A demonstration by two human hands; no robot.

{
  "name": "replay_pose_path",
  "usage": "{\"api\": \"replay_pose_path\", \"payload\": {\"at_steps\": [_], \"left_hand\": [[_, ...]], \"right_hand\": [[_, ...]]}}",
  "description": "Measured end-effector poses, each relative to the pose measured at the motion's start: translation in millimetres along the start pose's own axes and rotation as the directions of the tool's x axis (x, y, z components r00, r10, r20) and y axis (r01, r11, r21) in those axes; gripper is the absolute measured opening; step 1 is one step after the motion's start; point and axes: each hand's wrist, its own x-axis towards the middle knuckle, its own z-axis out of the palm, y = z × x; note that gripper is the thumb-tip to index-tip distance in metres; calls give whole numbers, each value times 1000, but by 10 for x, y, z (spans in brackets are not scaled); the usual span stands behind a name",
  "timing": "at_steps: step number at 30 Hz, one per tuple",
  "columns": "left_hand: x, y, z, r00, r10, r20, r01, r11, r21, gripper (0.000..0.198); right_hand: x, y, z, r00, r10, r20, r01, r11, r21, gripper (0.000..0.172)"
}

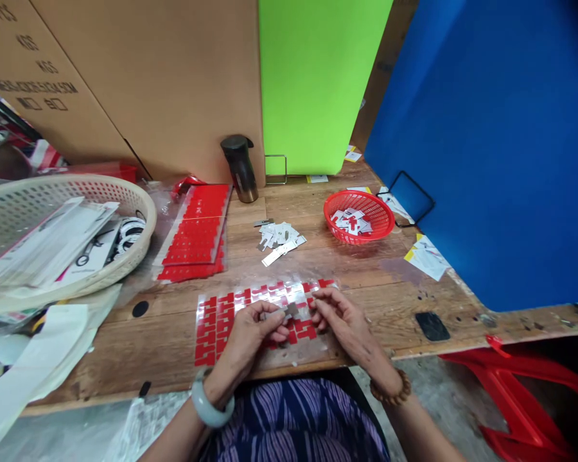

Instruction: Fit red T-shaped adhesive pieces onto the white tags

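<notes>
Between the thumb and fingers of my left hand (261, 328) is a small flat grey metal piece (291, 310). My right hand (341, 319) is closed in a pinch just to the right of it; whatever its fingertips hold, if anything, is too small to make out. Both hands are over a clear sheet (262, 296) with rows of red die-cut stickers (206, 333). Beyond the sheet lies a loose pile of small white and grey flat pieces (280, 236). Similar pieces (351, 221) rest in a red plastic basket (384, 217) at the back right.
Stacked red sticker sheets (197, 224) lie left of the pile, near a black tumbler (241, 168). A large white basket (144, 237) with printed cards takes up the left. Cardboard (173, 77), a green panel (318, 83) and a blue panel (501, 160) wall the back and right.
</notes>
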Motion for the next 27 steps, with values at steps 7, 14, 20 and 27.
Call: {"api": "replay_pose_path", "payload": {"at_steps": [7, 14, 20, 27], "left_hand": [[84, -2, 18, 995, -14, -102, -6, 982, -190, 30], [143, -123, 179, 994, 38, -100, -57, 979, -194, 31], [186, -193, 182, 992, 36, -124, -53, 989, -137, 29], [157, -178, 180, 991, 48, -122, -61, 992, -108, 27]], "right_hand": [[-179, -37, -119, 983, -182, 18, 167, 856, -490, 12], [-260, 166, 4, 949, -300, 97, 299, 759, -579, 14], [-281, 336, -3, 919, -388, 73, 350, 713, -607, 13], [-314, 323, 30, 904, -421, 77, 370, 678, -635, 15]]}}
